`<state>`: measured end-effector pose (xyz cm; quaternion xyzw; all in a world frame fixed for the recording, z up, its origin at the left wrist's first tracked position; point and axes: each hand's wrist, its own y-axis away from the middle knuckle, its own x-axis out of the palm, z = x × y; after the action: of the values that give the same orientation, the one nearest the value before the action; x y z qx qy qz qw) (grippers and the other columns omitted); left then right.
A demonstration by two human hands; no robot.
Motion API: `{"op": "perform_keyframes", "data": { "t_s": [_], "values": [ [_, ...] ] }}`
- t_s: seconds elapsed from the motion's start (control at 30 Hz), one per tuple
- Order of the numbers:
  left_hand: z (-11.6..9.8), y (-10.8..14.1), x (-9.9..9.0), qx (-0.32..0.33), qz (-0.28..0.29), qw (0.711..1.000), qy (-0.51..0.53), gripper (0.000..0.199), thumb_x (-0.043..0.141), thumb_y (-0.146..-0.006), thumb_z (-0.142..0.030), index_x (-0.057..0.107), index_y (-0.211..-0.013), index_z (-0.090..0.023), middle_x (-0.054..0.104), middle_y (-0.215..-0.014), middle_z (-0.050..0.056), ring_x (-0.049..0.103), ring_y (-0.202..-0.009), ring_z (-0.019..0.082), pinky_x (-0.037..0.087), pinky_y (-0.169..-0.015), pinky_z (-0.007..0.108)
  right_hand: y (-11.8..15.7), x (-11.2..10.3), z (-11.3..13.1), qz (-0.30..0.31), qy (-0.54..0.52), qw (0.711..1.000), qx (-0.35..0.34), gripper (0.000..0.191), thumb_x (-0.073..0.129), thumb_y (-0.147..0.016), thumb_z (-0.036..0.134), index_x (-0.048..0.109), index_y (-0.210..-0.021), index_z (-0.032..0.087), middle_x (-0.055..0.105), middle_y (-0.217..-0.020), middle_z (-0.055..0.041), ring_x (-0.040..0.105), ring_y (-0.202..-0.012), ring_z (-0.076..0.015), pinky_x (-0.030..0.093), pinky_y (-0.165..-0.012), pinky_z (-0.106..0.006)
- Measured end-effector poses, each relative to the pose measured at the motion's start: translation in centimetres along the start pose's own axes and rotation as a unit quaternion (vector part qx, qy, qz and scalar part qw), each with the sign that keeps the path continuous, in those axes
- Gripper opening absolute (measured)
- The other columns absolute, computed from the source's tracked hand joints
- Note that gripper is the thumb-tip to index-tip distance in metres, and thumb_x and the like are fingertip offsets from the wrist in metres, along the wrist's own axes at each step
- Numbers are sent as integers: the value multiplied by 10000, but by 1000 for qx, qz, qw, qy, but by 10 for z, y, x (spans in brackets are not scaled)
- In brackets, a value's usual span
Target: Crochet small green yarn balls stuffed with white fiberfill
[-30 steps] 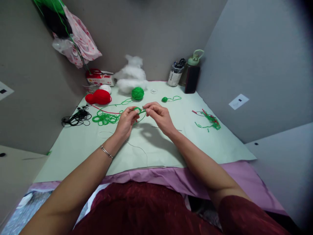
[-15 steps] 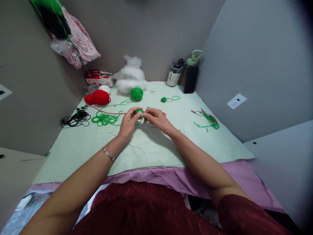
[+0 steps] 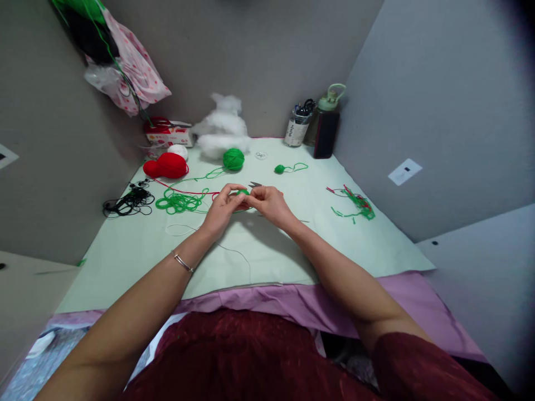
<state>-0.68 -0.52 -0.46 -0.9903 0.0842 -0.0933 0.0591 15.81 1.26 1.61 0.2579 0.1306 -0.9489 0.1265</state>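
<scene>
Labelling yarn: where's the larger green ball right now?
Head view, a little left of centre: the larger green ball sits just in front of the white stuffing, beyond the left hand.

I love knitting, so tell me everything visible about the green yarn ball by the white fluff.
The green yarn ball is bright, round and wound in crossing strands. It rests on the pale tabletop, before the white fluff; whether they touch is unclear. Loose green yarn trails left from near its base.
</scene>
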Motion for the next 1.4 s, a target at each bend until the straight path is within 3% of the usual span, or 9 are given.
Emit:
{"op": "perform_keyframes", "data": {
  "t_s": [0.27,0.43,0.53,0.73,0.9,1.03,1.2,1.4],
  "values": [
    [5,-8,-7,-3,-39,999,-25,287,780,-726,-281,570,-907,-208,662,-636,-48,648,-595,132,529,-658,269,6,-2,8,70,36,995,-53,199,540,-907,256,623,-746,175,515,-638,40,414,-627,-117,266,-635,-273],
    [9,-12,-10,5,-67,997,-40,219,726,-687,-167,575,-838,-216,595,-536,-80,573,-511,115,426,-532,217,12,7,17,63,58,994,-62,182,515,-900,190,682,-830,177,571,-673,23,460,-659,-136,288,-667,-277],
    [9,-12,-9,1,-68,997,-22,209,676,-713,-175,618,-909,-216,600,-562,-81,574,-529,114,456,-562,221,10,11,17,41,67,996,-42,181,527,-902,212,666,-792,177,572,-658,25,461,-640,-133,288,-645,-269],
    [7,-7,-4,-21,-20,999,22,259,725,-767,-299,719,-999,-183,740,-873,19,687,-799,162,568,-797,295,1,8,10,-23,96,995,5,209,623,-890,337,675,-765,178,550,-602,34,444,-614,-131,281,-639,-274],
    [5,-6,-4,-37,6,999,30,325,772,-794,-377,733,-1048,-178,753,-922,48,702,-828,169,577,-857,329,-3,1,3,-31,91,995,26,227,616,-883,355,659,-747,178,526,-579,48,418,-578,-117,275,-613,-267],
    [7,-8,-7,-43,0,999,19,343,821,-742,-364,726,-1009,-170,749,-875,42,694,-742,156,585,-785,316,-4,-2,2,-1,77,997,7,270,550,-924,370,641,-764,172,511,-586,46,416,-594,-123,276,-611,-266],
    [14,-13,-9,-31,-38,999,-19,199,773,-715,-257,680,-873,-181,666,-655,-23,606,-552,123,521,-583,253,3,5,13,49,68,996,-23,165,520,-891,219,637,-787,168,568,-642,16,457,-633,-145,289,-635,-274],
    [11,-14,-7,23,-89,995,-41,250,686,-707,-119,548,-888,-224,573,-563,-89,556,-502,111,446,-523,221,12,14,19,44,48,998,-28,147,519,-877,199,646,-805,176,568,-643,17,450,-619,-148,280,-634,-283]
  ]
}}
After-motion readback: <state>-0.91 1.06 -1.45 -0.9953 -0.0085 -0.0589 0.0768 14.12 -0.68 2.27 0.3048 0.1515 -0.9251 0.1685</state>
